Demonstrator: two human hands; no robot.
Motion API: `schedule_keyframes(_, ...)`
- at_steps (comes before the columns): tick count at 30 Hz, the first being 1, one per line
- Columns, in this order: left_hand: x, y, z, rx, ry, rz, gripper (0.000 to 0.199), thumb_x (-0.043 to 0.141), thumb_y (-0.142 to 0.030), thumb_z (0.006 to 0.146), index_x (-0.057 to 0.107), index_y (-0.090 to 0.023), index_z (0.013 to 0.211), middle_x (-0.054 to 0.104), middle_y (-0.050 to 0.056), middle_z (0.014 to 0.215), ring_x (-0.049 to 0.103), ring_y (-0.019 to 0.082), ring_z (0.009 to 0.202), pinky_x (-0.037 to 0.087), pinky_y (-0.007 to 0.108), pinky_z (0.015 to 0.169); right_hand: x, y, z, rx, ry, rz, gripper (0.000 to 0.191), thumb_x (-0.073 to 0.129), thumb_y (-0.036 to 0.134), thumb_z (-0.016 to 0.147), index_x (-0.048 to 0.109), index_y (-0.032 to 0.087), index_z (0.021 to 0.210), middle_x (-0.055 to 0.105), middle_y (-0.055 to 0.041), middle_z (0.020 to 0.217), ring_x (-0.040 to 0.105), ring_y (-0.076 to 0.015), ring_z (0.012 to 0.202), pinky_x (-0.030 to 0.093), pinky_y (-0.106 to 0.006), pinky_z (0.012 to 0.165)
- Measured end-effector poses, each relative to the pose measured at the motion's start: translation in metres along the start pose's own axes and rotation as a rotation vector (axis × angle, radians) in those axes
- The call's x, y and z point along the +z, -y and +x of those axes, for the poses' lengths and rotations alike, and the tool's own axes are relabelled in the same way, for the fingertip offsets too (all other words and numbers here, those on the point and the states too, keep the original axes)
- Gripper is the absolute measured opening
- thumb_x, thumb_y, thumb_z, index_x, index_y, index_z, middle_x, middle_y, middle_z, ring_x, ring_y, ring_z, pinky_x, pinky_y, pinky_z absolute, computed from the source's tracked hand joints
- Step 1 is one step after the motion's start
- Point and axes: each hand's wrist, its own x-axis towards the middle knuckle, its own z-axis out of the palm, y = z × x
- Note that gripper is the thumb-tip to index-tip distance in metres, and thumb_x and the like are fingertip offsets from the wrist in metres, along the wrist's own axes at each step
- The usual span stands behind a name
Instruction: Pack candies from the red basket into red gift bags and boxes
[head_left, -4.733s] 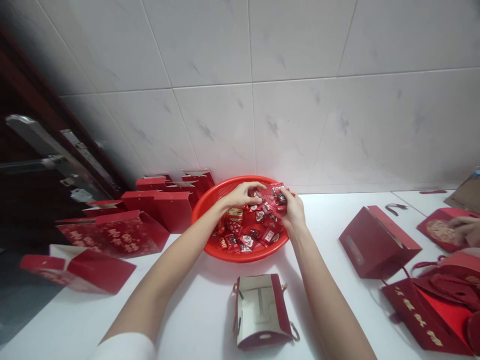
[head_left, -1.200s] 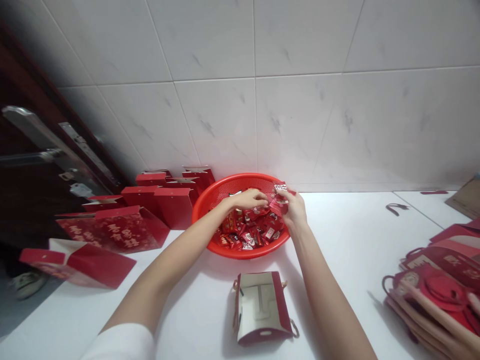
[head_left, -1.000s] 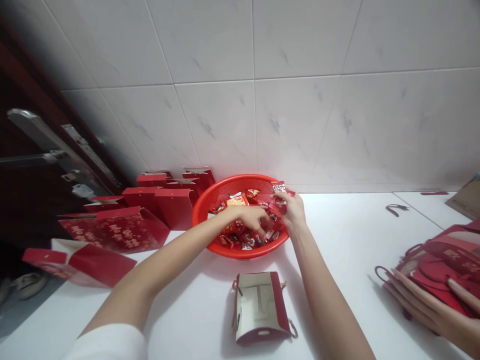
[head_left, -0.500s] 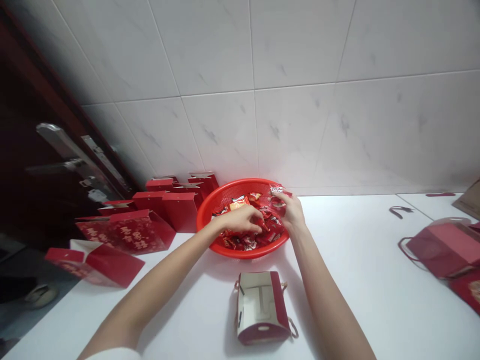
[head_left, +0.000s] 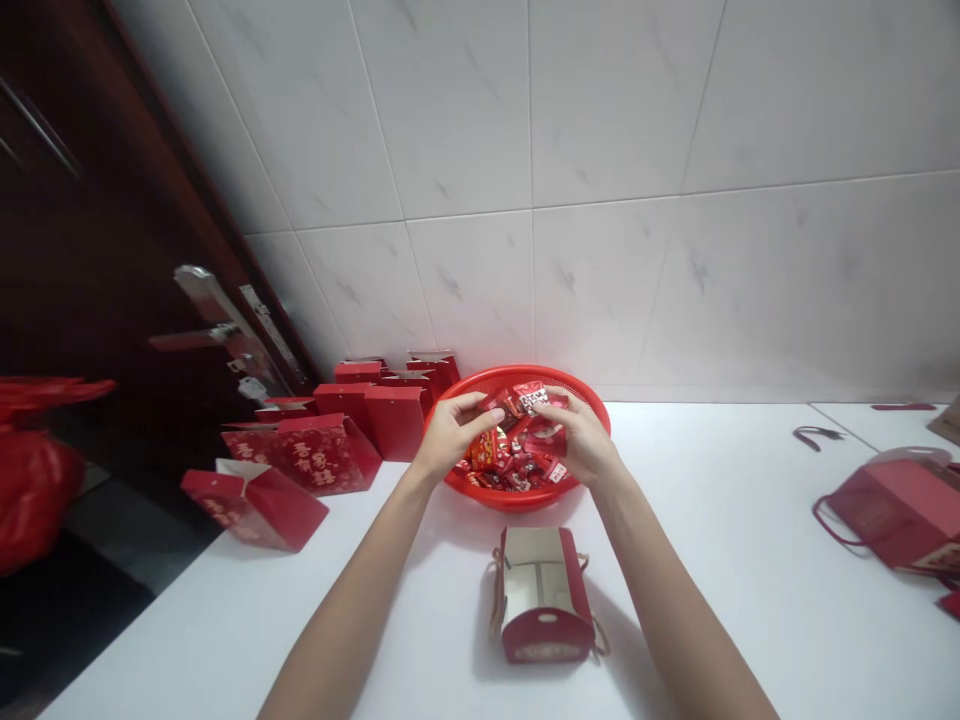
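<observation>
Both hands are over a red plastic basket [head_left: 600, 400] of small wrapped snacks [head_left: 517, 470]. Pinched in my left hand [head_left: 456, 430] is a dark red packet [head_left: 501, 403], above the basket's left half. My right hand [head_left: 581, 432] holds red-and-white packets [head_left: 534, 397] between thumb and fingers, above the right half. The two hands are close together, their packets nearly touching. In front of the basket stands a dark red gift box [head_left: 547, 637] with an open top, a pale inside and rope handles at its sides.
Several red paper boxes [head_left: 300, 455] stand at the left beside a dark door [head_left: 90, 250]. A red bag [head_left: 34, 480] shows at the far left. At the right lie a pinkish red bag [head_left: 892, 505] and a dark strap [head_left: 810, 436]. A tiled wall [head_left: 465, 280] rises behind.
My left hand has lifted from among the snacks and now holds a packet beside my right hand. The view has shifted left, and a red bag has appeared at the far left.
</observation>
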Motion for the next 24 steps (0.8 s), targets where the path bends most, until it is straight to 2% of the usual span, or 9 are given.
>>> schedule_keyframes(3, 0.004, -0.002, -0.009, -0.007, -0.022, -0.024, 0.040, 0.085, -0.049, 0.066, 0.075, -0.015, 0.084, 0.078, 0.006, 0.085, 0.071, 0.023, 0.083, 0.056, 0.033, 0.081, 0.003, 0.004, -0.016, -0.005, 0.005, -0.010, 0.036, 0.083, 0.023, 0.064, 0.064, 0.024, 0.095, 0.072, 0.0029, 0.078, 0.064, -0.0136, 0.052, 0.058, -0.029, 0.054)
schedule_keyframes(8, 0.013, -0.006, -0.020, -0.012, 0.020, -0.074, 0.039, 0.085, -0.048, 0.068, 0.076, -0.015, 0.087, 0.078, 0.008, 0.090, 0.072, 0.025, 0.087, 0.057, 0.033, 0.082, 0.001, 0.009, -0.038, -0.014, 0.022, -0.058, 0.032, 0.078, 0.028, 0.072, 0.065, 0.025, 0.100, 0.073, 0.0006, 0.088, 0.067, -0.0147, 0.060, 0.058, -0.030, 0.058)
schedule_keyframes(13, 0.020, -0.007, -0.027, -0.009, 0.064, -0.117, 0.040, 0.084, -0.046, 0.070, 0.076, -0.016, 0.094, 0.079, 0.009, 0.095, 0.073, 0.027, 0.095, 0.058, 0.035, 0.085, -0.002, 0.015, -0.053, -0.027, 0.031, -0.118, 0.026, 0.073, 0.022, 0.069, 0.065, 0.025, 0.094, 0.069, 0.0041, 0.078, 0.062, -0.0127, 0.054, 0.057, -0.030, 0.057)
schedule_keyframes(15, 0.022, -0.006, -0.029, -0.002, 0.086, -0.123, 0.039, 0.084, -0.046, 0.071, 0.076, -0.016, 0.095, 0.079, 0.009, 0.098, 0.072, 0.027, 0.096, 0.058, 0.035, 0.086, -0.004, 0.017, -0.057, -0.025, 0.030, -0.143, 0.027, 0.074, 0.021, 0.068, 0.065, 0.025, 0.092, 0.067, 0.0057, 0.073, 0.062, -0.0131, 0.053, 0.057, -0.029, 0.055)
schedule_keyframes(18, 0.025, -0.005, -0.031, 0.001, 0.121, -0.118, 0.040, 0.082, -0.045, 0.073, 0.076, -0.016, 0.101, 0.078, 0.010, 0.100, 0.072, 0.027, 0.099, 0.058, 0.037, 0.089, -0.007, 0.018, -0.062, -0.064, 0.031, -0.187, 0.029, 0.081, 0.026, 0.068, 0.064, 0.025, 0.092, 0.067, 0.0053, 0.075, 0.064, -0.0125, 0.057, 0.057, -0.027, 0.056)
schedule_keyframes(21, 0.030, -0.006, -0.033, -0.003, 0.136, -0.095, 0.041, 0.082, -0.045, 0.073, 0.076, -0.015, 0.101, 0.078, 0.009, 0.099, 0.071, 0.027, 0.098, 0.057, 0.038, 0.090, -0.008, 0.014, -0.063, -0.108, 0.095, -0.219, 0.032, 0.085, 0.033, 0.069, 0.066, 0.023, 0.092, 0.070, 0.0030, 0.081, 0.065, -0.0115, 0.058, 0.058, -0.027, 0.060)
schedule_keyframes(24, 0.031, -0.005, -0.031, -0.005, 0.166, -0.058, 0.041, 0.081, -0.047, 0.073, 0.076, -0.015, 0.098, 0.077, 0.009, 0.095, 0.071, 0.026, 0.094, 0.057, 0.038, 0.087, -0.009, 0.011, -0.062, -0.114, 0.160, -0.245, 0.035, 0.087, 0.034, 0.067, 0.068, 0.021, 0.093, 0.072, 0.0011, 0.077, 0.066, -0.0129, 0.056, 0.058, -0.026, 0.057)
